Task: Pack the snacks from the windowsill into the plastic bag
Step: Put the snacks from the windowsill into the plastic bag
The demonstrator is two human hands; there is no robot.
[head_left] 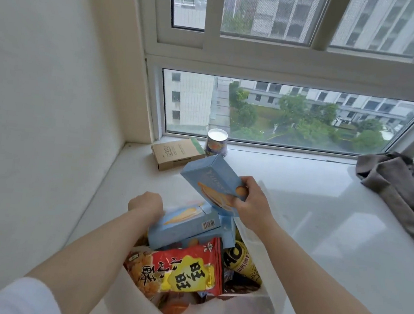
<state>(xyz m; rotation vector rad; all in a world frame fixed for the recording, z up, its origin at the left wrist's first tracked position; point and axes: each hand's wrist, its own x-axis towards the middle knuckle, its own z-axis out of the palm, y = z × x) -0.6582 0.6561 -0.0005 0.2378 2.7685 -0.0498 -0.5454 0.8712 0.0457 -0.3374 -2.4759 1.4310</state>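
Observation:
A white plastic bag (267,305) stands open on the windowsill (321,217), stuffed with snacks. A red and yellow packet (188,268) lies on top, with a yellow and black packet (241,262) to its right. My right hand (252,201) grips a light blue biscuit box (211,179), tilted above the bag's far side. My left hand (146,205) holds the bag's far left rim beside another light blue box (182,226) lying in the bag; its fingers are hidden. At the back of the sill rest a brown cardboard box (176,154) and a round tub (216,142).
A grey-brown garment (398,188) lies crumpled at the right end of the sill. A white wall (41,117) closes off the left side. The window (292,114) runs along the back.

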